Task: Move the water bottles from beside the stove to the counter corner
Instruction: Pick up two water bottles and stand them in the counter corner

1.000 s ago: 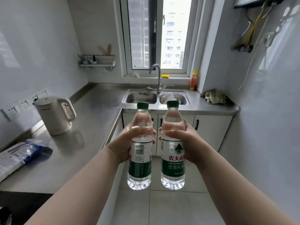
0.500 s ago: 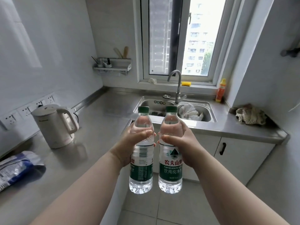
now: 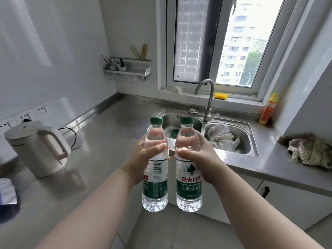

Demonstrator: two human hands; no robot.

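Extends both arms forward, left hand (image 3: 141, 161) clasping left water bottle (image 3: 155, 190), right hand (image 3: 203, 159) clasping right water bottle (image 3: 189, 190), both upright, perhaps just apart.

Home kitchen: sink (image 3: 231, 159), kettle (image 3: 38, 148), steel counter (image 3: 107, 126).

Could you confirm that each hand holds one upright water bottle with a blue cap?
Not quite: the head view shows the caps are green, not blue. The left hand and right hand do each hold one upright water bottle.
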